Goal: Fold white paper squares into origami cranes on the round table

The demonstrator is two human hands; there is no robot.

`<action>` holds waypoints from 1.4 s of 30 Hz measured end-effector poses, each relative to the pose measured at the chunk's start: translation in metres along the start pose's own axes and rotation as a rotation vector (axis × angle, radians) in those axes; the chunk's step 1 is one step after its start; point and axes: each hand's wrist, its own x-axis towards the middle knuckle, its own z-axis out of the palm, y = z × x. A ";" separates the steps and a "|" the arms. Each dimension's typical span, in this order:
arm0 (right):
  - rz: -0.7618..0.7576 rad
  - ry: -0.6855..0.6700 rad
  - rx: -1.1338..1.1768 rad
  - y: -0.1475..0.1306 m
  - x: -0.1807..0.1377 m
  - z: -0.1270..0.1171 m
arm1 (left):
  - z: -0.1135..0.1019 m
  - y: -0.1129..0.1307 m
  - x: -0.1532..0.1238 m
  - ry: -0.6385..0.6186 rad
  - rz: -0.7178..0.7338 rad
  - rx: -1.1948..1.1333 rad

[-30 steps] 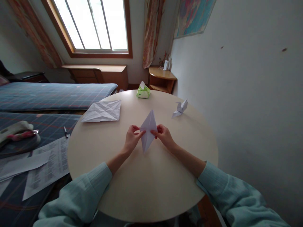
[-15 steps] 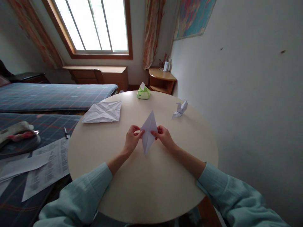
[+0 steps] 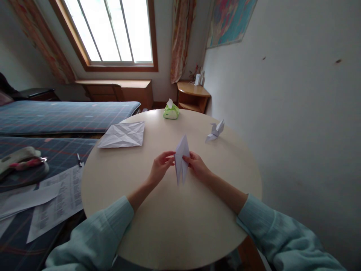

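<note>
A piece of white paper [image 3: 182,150], folded into a narrow pointed diamond with two split points at its lower end, is held upright just above the round table. My right hand [image 3: 197,165] pinches its right side, thumb across the front and fingers behind. At its left edge are the fingertips of my left hand [image 3: 161,167], curled with thumb and index close to the paper; the exact contact is hard to see. Farther back on the right stands a finished-looking folded paper bird [image 3: 216,130]. A creased white sheet [image 3: 122,134] lies toward the back left.
A green tissue pack [image 3: 170,111] sits at the far edge of the round cream table [image 3: 180,226]. Left of it, a plaid mattress [image 3: 56,150] carries printed sheets [image 3: 56,203], a pen [image 3: 79,160] and a bag-like item [image 3: 24,165]. A white wall [image 3: 296,131] runs along the right.
The folded paper has turned and looks narrower, its two lower points now apart. My left thumb has come off its front face to the left edge; my right hand keeps its hold.
</note>
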 end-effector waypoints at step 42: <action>-0.068 0.159 -0.290 0.003 0.005 -0.008 | -0.016 -0.014 0.011 -0.138 -0.254 0.217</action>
